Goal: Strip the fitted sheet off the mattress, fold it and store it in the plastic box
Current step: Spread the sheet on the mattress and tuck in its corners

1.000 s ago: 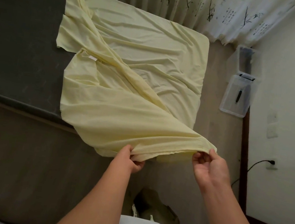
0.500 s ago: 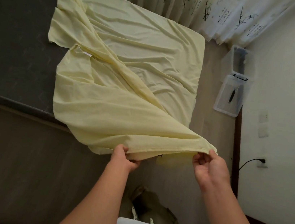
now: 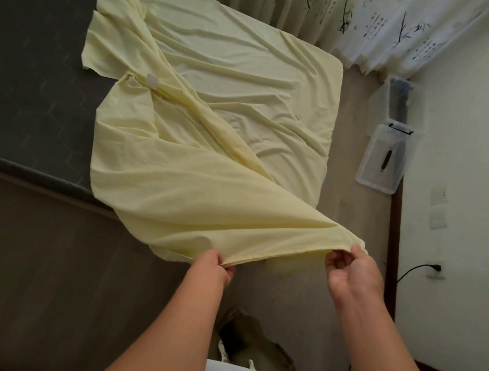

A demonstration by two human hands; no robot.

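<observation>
A pale yellow fitted sheet (image 3: 212,136) lies crumpled over the right part of the dark grey mattress (image 3: 25,60), its near edge lifted off the bed. My left hand (image 3: 214,264) grips that lifted edge at its lower left. My right hand (image 3: 350,271) pinches the same edge further right, at a corner. A small white tag (image 3: 152,80) shows on a fold of the sheet. The clear plastic box (image 3: 382,156) stands open on the floor at the right by the wall, its lid (image 3: 398,100) upright behind it.
Patterned white curtains (image 3: 339,13) hang behind the bed. A wall (image 3: 472,186) with sockets and a black cable (image 3: 413,269) runs along the right. The brown bed frame side (image 3: 39,251) fills the lower left. Floor lies between bed and box.
Both hands keep hold of the sheet's near edge. The view has shifted slightly; the sheet edge stays lifted, with little change in its lie.
</observation>
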